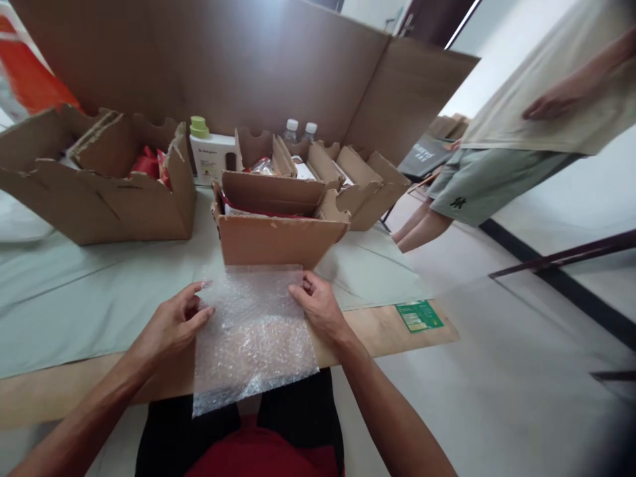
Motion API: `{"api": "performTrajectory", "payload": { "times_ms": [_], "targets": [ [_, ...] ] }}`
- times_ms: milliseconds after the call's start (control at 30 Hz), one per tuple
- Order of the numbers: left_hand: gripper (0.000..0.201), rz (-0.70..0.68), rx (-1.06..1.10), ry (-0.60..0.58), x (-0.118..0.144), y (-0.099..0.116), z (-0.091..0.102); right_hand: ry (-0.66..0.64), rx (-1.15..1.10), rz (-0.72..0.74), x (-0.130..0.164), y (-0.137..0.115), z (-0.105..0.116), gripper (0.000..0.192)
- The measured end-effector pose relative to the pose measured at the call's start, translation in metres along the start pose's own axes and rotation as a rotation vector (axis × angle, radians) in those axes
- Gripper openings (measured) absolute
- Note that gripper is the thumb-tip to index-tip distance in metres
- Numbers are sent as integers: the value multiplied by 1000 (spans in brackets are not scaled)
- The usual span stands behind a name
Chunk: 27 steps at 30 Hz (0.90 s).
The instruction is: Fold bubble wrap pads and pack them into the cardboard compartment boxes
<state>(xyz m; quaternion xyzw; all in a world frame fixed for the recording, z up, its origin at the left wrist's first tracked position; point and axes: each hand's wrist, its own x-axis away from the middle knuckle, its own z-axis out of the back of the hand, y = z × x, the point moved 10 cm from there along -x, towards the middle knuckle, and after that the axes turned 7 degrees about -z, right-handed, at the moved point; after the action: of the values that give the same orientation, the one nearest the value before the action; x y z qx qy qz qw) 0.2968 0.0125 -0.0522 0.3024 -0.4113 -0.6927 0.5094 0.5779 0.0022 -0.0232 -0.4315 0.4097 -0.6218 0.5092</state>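
Observation:
A clear bubble wrap bag (253,331) lies flat at the table's front edge, its lower end hanging over toward my lap. My left hand (176,321) is at the bag's upper left edge, thumb on top and the other fingers curled by the side. At the upper right edge, my right hand (318,301) pinches the bag between thumb and bent fingers. Just beyond the bag stands an open cardboard bin (283,242) with flat packets inside, partly hidden by its front wall.
A larger divided cardboard bin (139,212) with red packets stands left. Behind are a white bottle with green cap (213,156), two clear bottles (291,129), more cardboard bins (370,192) and a tall cardboard panel (223,66). Another person (541,132) stands at right.

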Motion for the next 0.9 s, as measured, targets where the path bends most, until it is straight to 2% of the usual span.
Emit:
{"api": "performTrajectory", "payload": {
  "times_ms": [133,200,267,367,433,500,533,600,667,733,833,900],
  "targets": [
    [63,14,-171,-5,6,3,6,36,82,12,-3,4,5,30],
    [66,46,-314,22,10,6,17,86,125,23,-6,5,13,33],
    [66,36,-430,107,16,14,32,176,181,57,-3,3,29,36],
    [50,-169,-561,242,28,48,41,313,380,240,18,-20,43,31],
    [38,-387,-624,222,34,75,24,298,512,408,36,-40,25,27],
    [36,-543,-667,106,37,89,-5,144,601,538,49,-51,-17,30],
    [39,-568,-688,31,36,89,-20,42,654,578,52,-52,-42,33],
    [45,-530,-737,-110,32,75,-44,-140,795,614,55,-42,-83,42],
    [53,-466,-777,-201,28,55,-58,-223,932,603,53,-23,-98,50],
    [56,-442,-791,-242,27,40,-63,-193,1024,565,50,-2,-80,53],
    [55,-431,-764,-247,28,33,-60,-18,1095,500,59,20,-18,51],
    [56,-428,-712,-240,32,37,-52,77,1089,510,80,22,21,51]
  ]
}}
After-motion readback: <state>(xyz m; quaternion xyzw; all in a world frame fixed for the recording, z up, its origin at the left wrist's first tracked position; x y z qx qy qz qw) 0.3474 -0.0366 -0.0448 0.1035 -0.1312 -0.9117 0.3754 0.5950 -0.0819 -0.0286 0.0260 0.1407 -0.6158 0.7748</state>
